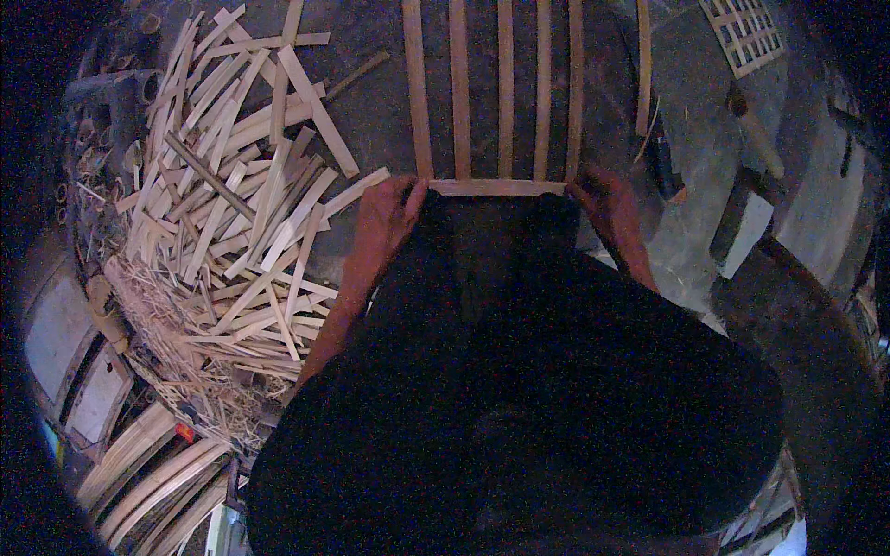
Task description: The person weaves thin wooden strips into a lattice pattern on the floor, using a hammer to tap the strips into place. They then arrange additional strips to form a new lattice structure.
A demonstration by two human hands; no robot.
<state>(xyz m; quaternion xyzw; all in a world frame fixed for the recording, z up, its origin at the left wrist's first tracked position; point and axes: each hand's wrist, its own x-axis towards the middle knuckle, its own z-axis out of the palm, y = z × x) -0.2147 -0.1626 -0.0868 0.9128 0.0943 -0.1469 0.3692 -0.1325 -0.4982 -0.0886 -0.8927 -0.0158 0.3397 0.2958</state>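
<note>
A short, pale wooden strip (496,188) lies crosswise at the near ends of several long wooden strips (505,93) that run away from me on the dark floor. My left hand (391,206) is closed on the short strip's left end, thumb and fingers pinched together. At its right end my right hand (607,206) pinches it in the same way, next to the outermost long strip of the group. Dim light hides the exact fingertip contact.
Left of me is a large heap of loose strips (232,185), with shavings (185,343) at its near side. One separate long strip (643,74) and a dark tool (664,167) lie to the right. A woven lattice panel (744,35) is at far right.
</note>
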